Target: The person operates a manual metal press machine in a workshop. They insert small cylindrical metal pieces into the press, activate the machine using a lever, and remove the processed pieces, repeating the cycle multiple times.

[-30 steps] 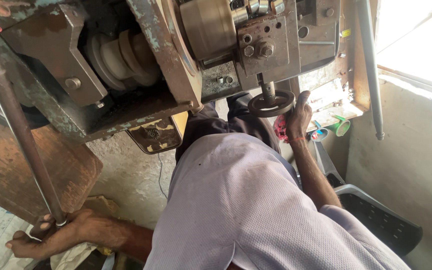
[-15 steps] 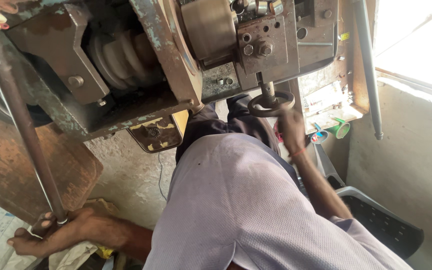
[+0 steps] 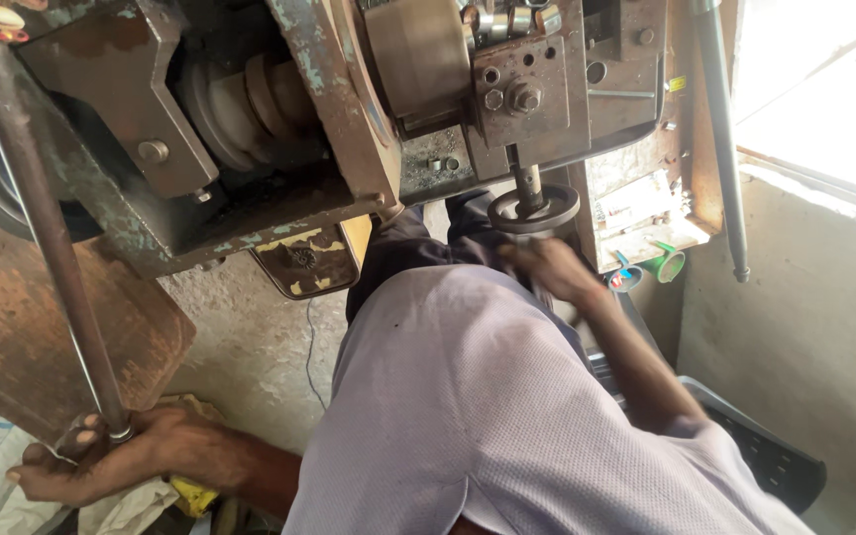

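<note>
While the left hand (image 3: pixel 116 461) is closed around the lower end of a long steel lever (image 3: pixel 47 238), the bar's long axis runs up and slightly left from that fist to the top left corner of the press frame (image 3: pixel 101 149), so the bar lies straight above the hand. The right hand (image 3: pixel 547 267) sits just below the round die ring (image 3: pixel 534 210) on the ram shaft (image 3: pixel 525 178), near the frame's right edge; it is blurred, and whether its fingers are open or closed cannot be told. This right hand is the nearer one to the ring, the left well apart from it. A rusty plate (image 3: pixel 42 347) lies beside the lever, and a dark tray (image 3: pixel 765 456) rests by the wall. Against half a second ago, the right hand has dropped from the ring's rim to just under it; the left grip looks unchanged.
</note>
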